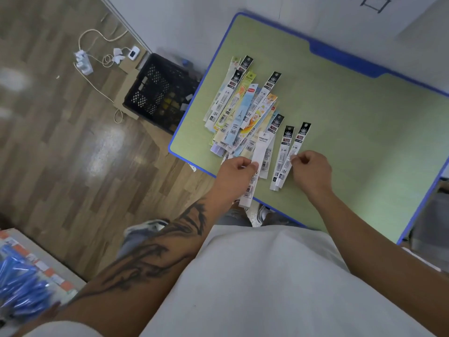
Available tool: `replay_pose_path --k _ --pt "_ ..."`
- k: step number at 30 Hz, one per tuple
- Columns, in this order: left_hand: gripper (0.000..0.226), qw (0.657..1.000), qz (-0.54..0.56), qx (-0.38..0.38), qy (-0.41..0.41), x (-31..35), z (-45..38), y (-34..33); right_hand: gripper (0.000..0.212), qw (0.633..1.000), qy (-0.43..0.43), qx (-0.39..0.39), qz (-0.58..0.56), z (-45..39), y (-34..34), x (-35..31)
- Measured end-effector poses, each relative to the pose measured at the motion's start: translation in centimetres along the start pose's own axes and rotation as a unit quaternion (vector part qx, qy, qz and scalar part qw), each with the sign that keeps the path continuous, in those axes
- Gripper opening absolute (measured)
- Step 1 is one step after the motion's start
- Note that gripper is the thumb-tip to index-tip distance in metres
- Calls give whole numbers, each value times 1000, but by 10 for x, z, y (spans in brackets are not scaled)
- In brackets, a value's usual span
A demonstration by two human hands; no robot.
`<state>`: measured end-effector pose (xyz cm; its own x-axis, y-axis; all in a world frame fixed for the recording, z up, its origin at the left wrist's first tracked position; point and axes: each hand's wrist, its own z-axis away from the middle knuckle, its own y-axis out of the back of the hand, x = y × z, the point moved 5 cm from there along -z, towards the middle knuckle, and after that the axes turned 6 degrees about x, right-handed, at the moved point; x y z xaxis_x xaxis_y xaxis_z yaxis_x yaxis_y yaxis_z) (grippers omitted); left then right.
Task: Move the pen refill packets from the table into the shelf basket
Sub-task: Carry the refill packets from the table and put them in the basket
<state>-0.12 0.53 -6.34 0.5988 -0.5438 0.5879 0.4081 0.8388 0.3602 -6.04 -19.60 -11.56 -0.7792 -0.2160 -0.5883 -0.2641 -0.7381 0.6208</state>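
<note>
task at early stage: most pen refill packets lie piled on the table. left hand pinches several packets at the near edge; right hand pinches one black-topped packet. shelf basket not identifiable.

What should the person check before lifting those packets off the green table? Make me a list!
1. Left hand grips a packet: ok, it pinches a white refill packet at the near edge of the pile.
2. Right hand grips a packet: ok, its fingers pinch a black-topped packet.
3. Neighbouring black-topped packet free of the right hand: cannot tell, it lies right alongside.
4. Packets safely on the green table: not ok, one white packet overhangs the near edge.
5. Shelf basket in sight: cannot tell; only a black crate on the floor shows.
</note>
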Motion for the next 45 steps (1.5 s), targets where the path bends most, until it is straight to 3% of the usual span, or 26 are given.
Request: replay_pose_path --k 6,11,14,18,22,29,33,37,45 --pt "23 998 -35 -37 -28 23 -1 -20 12 965 -115 -15 -237 9 21 6" --pt "7 982 -79 -152 -80 68 11 -70 15 910 -154 85 -375 39 77 8" --pt "16 956 -114 -241 -127 96 33 -104 17 864 -166 162 -446 72 109 16" --pt "16 893 -178 -373 -176 106 74 -140 15 781 -184 288 -523 144 130 37" --pt "17 813 -263 -476 -207 76 123 -167 12 670 -221 392 -590 229 111 65" --pt "9 653 -396 -609 -214 -23 221 -168 12 470 -252 565 -630 367 62 94" --pt "9 585 -432 -653 -211 -63 277 -155 9 382 -273 640 -608 437 36 102" --pt "12 530 -435 -695 -216 -87 340 -141 11 351 -268 705 -555 499 33 99" --pt "18 438 -317 -800 -260 -87 487 -108 11 419 -184 774 -438 615 91 82"
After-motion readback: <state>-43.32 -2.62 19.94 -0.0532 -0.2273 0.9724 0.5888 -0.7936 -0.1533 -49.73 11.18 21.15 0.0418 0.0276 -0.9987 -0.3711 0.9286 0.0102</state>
